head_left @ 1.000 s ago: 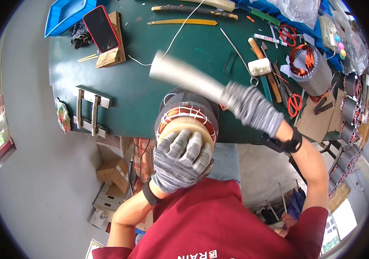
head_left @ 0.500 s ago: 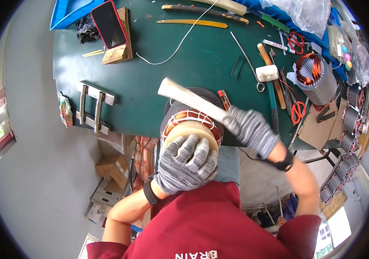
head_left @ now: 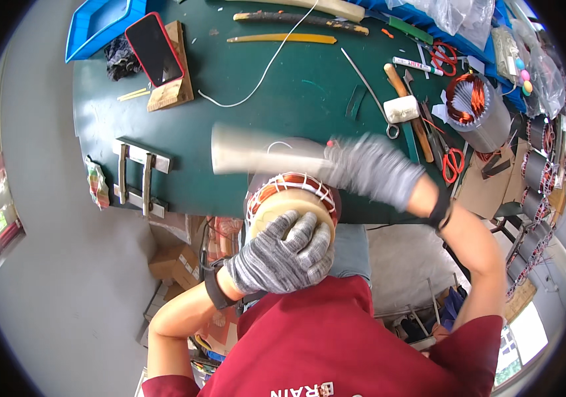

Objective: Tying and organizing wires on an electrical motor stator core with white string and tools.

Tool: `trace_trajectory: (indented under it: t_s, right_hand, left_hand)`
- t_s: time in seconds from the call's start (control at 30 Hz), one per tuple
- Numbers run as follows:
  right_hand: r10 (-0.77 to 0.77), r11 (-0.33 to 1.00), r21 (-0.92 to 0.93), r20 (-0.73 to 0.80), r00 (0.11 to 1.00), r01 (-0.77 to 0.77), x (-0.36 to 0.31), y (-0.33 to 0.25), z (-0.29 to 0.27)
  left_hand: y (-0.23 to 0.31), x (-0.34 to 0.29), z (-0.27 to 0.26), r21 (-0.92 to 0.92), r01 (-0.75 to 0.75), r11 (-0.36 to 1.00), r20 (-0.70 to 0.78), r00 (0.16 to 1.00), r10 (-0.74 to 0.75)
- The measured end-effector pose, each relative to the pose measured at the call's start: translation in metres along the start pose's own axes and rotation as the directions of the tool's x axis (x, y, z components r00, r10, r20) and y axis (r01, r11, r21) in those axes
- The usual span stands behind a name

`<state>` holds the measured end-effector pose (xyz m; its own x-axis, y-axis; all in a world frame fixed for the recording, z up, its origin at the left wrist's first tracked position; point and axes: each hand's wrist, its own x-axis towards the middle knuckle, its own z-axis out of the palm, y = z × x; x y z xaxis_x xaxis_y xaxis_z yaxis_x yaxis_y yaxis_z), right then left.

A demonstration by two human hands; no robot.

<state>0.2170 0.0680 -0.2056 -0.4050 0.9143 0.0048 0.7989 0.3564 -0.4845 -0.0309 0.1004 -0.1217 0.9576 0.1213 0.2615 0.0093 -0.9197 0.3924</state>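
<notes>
My left hand (head_left: 282,259), in a grey knit glove, is curled over a pale round block (head_left: 282,204). The block sits against the near end of a motor stator at the table's front edge. Around it runs a ring of copper windings (head_left: 289,181) laced with white cord. My right hand (head_left: 377,171), gloved the same way, is closed around the narrow end of a pale wooden paddle (head_left: 246,152). Hand and paddle are smeared by motion. The paddle's broad end points left, above the far side of the windings; whether it touches the stator I cannot tell.
A second stator (head_left: 488,129) with copper coils stands at the right, near red-handled scissors (head_left: 453,164) and a white-headed mallet (head_left: 401,110). At the left are a metal frame (head_left: 147,175) and a phone (head_left: 154,49) on a wooden stand. Wooden strips (head_left: 283,39) lie at the back.
The paddle has swung from slanting to nearly level, its broad end now further left and lower. My right hand has shifted slightly left. My left hand still holds the block. The whole view has shifted slightly.
</notes>
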Motion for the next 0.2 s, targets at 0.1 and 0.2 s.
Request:
trace_trajectory:
  t_s: [0.1, 0.2]
  right_hand:
    - [0.141, 0.977, 0.062, 0.528, 0.837, -0.204, 0.041, -0.016, -0.042]
    - [-0.200, 0.979, 0.018, -0.113, 0.973, 0.203, 0.031, 0.060, -0.013]
  left_hand:
    - [0.000, -0.006, -0.003, 0.003, -0.036, 0.999, 0.018, 0.999, 0.036]
    - [-0.012, 0.002, -0.006, -0.037, -0.146, 0.989, 0.109, 0.983, 0.149]
